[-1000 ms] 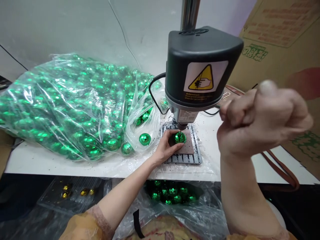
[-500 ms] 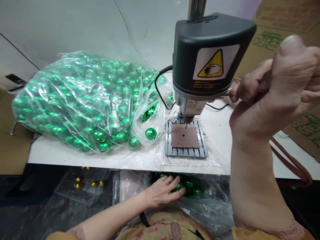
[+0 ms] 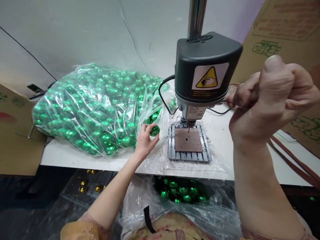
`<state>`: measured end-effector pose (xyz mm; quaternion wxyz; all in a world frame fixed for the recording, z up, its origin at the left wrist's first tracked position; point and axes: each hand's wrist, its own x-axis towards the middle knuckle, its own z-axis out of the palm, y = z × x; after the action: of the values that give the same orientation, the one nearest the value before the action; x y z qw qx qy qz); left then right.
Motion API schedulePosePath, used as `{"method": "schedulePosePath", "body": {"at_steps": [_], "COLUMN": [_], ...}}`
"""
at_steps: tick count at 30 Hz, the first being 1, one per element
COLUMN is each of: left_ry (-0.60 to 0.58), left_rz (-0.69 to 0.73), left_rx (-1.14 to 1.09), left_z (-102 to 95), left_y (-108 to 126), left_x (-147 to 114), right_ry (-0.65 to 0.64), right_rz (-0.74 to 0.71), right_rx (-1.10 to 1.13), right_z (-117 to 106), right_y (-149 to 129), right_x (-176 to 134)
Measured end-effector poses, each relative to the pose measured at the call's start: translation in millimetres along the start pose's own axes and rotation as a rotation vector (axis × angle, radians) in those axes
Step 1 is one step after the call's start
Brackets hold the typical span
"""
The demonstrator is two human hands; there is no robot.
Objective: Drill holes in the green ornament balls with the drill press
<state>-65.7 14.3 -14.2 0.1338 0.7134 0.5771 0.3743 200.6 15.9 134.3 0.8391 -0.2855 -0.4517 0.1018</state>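
Observation:
My left hand (image 3: pixel 146 140) has its thumb and fingers around a shiny green faceted ball (image 3: pixel 154 130) at the mouth of a clear plastic bag (image 3: pixel 87 113) full of such balls. On the right, my right hand (image 3: pixel 267 88) is closed around the feed lever (image 3: pixel 224 101) of a small black drill press (image 3: pixel 207 66); the grip itself is hidden by my fingers. Below the chuck, the thin drill bit (image 3: pixel 189 130) points down over a brown square board (image 3: pixel 188 141) with a dark hole. That board lies on the slotted metal base (image 3: pixel 176 156), among dark specks.
Below the table edge, an open plastic bag (image 3: pixel 217 213) holds several green balls (image 3: pixel 183 190). Gold balls (image 3: pixel 98 188) lie lower left. Cardboard boxes stand at left (image 3: pixel 20 143) and right (image 3: pixel 300 36). A black power cable (image 3: pixel 160 90) loops beside the drill. Brown straps (image 3: pixel 295 161) lie at right.
My left hand has risen from the lower bag to the table and taken hold of a green ball at the big bag's mouth. My right hand stays on the lever. The view has shifted slightly.

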Motion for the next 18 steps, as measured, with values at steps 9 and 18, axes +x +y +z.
{"method": "schedulePosePath", "body": {"at_steps": [9,18], "left_ry": [-0.059,-0.134], "left_rz": [-0.586,-0.531], "left_rx": [-1.329,-1.222], "left_z": [45.4,74.1], "left_y": [51.0,51.2], "left_x": [1.7,10.8], "right_ry": [-0.018,-0.029], "right_rz": [-0.069,-0.053], "right_rx": [0.032,0.038], "right_z": [-1.3,-2.5], "right_y": [4.3,3.9], "right_x": [-0.4,-1.5]}}
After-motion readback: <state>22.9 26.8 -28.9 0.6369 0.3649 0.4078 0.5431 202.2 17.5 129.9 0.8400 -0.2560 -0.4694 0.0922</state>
